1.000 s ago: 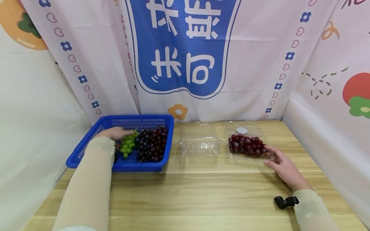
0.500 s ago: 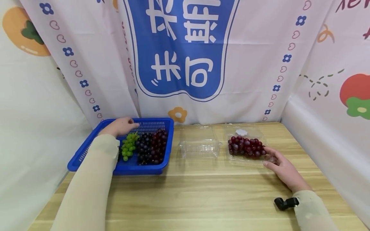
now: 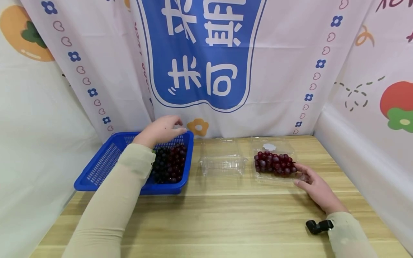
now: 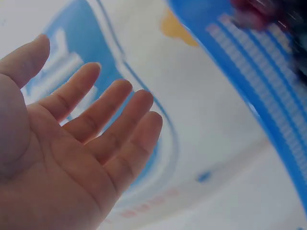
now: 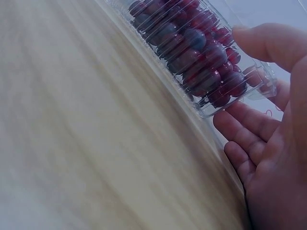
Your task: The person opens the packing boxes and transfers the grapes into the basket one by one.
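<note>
My left hand [image 3: 162, 130] is lifted over the back right of the blue basket [image 3: 93, 179]; in the left wrist view its fingers [image 4: 112, 115] are spread and hold nothing. Black grapes [image 3: 160, 165] and dark red grapes [image 3: 176, 163] lie on the basket's right side. Green grapes are almost wholly hidden behind the left sleeve. At the right, my right hand [image 3: 317, 188] holds the near right corner of a clear plastic box [image 5: 204, 112], thumb at the side wall and fingers at the end. A bunch of red grapes [image 3: 275, 163] sits in that box.
Between basket and right box stands a second clear plastic box [image 3: 223, 166], lid raised. The right box's lid, with a white label [image 3: 269, 147], leans back. A printed curtain [image 3: 277, 89] hangs behind the wooden table [image 3: 222, 222].
My left hand has risen from the green grapes, let go of them, and moved right across the basket's back. The right hand and its box have stayed put.
</note>
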### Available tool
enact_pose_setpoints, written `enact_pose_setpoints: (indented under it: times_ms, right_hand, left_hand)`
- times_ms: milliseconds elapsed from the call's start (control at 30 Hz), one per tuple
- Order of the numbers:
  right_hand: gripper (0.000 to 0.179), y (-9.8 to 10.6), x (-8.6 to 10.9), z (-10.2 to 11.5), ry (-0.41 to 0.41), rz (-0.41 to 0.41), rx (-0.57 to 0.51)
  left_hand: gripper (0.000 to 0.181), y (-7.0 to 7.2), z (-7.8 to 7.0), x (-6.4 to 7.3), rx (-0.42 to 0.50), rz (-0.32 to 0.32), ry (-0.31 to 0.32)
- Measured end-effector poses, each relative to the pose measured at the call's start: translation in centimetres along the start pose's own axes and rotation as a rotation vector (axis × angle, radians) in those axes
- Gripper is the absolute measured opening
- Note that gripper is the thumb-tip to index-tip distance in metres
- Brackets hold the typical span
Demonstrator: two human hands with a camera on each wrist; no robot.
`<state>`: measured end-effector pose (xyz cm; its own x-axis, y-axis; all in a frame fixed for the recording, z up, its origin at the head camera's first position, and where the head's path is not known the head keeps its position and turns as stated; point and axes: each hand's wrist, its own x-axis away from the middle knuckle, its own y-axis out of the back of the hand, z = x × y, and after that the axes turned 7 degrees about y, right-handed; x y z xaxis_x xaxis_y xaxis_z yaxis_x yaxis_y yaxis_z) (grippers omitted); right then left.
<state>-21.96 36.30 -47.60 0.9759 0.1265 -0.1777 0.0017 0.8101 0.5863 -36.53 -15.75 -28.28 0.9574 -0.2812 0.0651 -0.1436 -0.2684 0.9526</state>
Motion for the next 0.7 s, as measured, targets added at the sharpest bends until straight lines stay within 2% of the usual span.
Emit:
enact_pose_setpoints:
  times_ms: [167,333,467,700]
  right_hand:
    - [0.071,0.0,0.0,0.2,0.003,-0.003,-0.002]
    - [0.073,0.2,0.0,0.0,-0.005,-0.002,-0.001]
    - [0.073,0.3,-0.1,0.0,0.003,0.0,-0.013]
    - [0.072,0.1,-0.1,0.1,0.01,0.002,-0.001]
  left_hand:
    - [0.046,-1.2,-4.2,0.9,-0.079,-0.026,-0.08]
    - [0.043,-2.7,-7.7,1.1,-0.14,-0.028,-0.222]
    - [0.043,-4.5,-10.1,1.1,-0.172,-0.022,-0.313]
    - [0.044,-8.1,-13.6,1.1,-0.231,0.017,-0.415]
